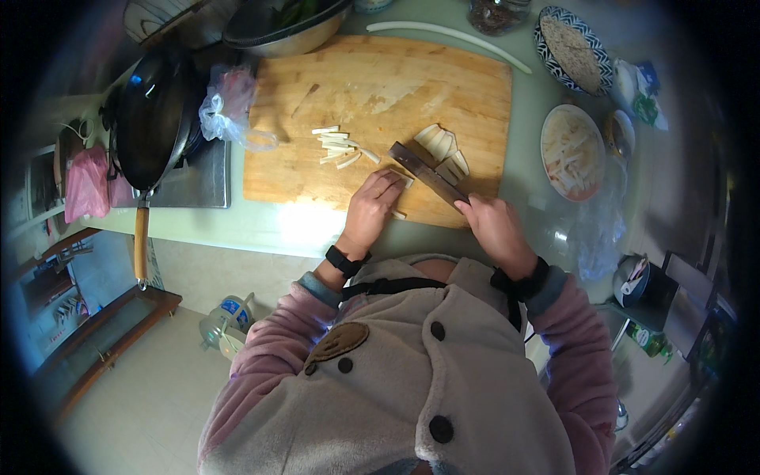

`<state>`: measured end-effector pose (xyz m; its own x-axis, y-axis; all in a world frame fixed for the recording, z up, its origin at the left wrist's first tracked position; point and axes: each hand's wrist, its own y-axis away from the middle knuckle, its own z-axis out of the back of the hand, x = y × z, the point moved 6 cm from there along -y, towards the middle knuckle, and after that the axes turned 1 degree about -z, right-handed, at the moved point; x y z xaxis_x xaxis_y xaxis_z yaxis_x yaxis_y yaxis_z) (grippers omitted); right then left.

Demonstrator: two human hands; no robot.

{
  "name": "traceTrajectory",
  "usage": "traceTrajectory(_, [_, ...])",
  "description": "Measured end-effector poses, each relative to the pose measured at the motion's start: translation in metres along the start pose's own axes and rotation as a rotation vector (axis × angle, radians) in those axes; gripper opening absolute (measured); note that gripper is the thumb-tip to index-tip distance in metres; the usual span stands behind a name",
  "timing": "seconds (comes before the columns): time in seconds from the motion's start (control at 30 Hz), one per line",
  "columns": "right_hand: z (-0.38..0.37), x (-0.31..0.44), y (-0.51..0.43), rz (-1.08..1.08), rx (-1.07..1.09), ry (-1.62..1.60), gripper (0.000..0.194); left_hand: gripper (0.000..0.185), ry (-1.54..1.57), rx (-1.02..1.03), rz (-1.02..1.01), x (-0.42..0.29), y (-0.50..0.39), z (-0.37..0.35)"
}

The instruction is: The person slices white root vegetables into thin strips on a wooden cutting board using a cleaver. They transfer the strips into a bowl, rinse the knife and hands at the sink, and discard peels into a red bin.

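My right hand (494, 228) grips the handle of a kitchen cleaver (428, 173), whose dark blade points up and left over a wooden cutting board (380, 77). Under the fingertips of my left hand (374, 202) is a pale vegetable piece (406, 178), pressed against the board just left of the blade. Beyond the cleaver's right side lie several pale slices (438, 142), partly hidden by the blade. Cut pale strips (341, 145) form a loose pile on the board to the left. One small strip (399, 215) lies by my left wrist, at the board's near edge.
A black wok (151, 127) with a wooden handle stands on the stove at left, beside a knotted plastic bag (228, 110). Behind the board are a metal bowl (285, 41) and a green onion stalk (451, 37). Right are a bowl of strips (573, 151) and a patterned bowl (573, 50).
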<state>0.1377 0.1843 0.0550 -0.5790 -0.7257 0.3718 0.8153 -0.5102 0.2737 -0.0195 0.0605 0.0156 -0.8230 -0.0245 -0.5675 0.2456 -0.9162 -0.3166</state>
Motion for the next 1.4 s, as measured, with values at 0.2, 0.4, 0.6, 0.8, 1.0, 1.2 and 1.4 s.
traceTrajectory(0.2, [0.010, 0.019, 0.013, 0.032, 0.058, 0.080, 0.027, 0.031, -0.015, -0.001, 0.022, 0.004, 0.003, 0.001])
traceTrajectory(0.4, [0.003, 0.026, 0.007, 0.026, 0.117, 0.101, 0.027, 0.029, -0.059, 0.000, 0.007, 0.008, 0.005, -0.002])
traceTrajectory(0.6, [-0.004, 0.004, 0.005, 0.028, -0.014, -0.059, 0.029, 0.022, 0.014, 0.058, 0.018, 0.008, -0.004, 0.002])
traceTrajectory(0.8, [0.028, -0.024, 0.020, -0.013, -0.290, -0.243, 0.034, 0.058, -0.024, 0.307, -0.118, 0.002, -0.007, 0.015])
traceTrajectory(1.0, [0.054, -0.036, 0.020, -0.049, -0.332, -0.166, 0.033, 0.051, -0.066, 0.326, -0.177, 0.006, -0.028, -0.013])
traceTrajectory(1.2, [0.063, -0.054, 0.028, -0.171, -0.325, -0.164, 0.034, 0.032, -0.364, 0.068, -0.027, 0.030, -0.041, 0.010])
traceTrajectory(1.4, [0.062, -0.057, 0.030, -0.197, -0.350, -0.158, 0.036, 0.028, -0.191, 0.223, -0.208, -0.024, -0.050, -0.029])
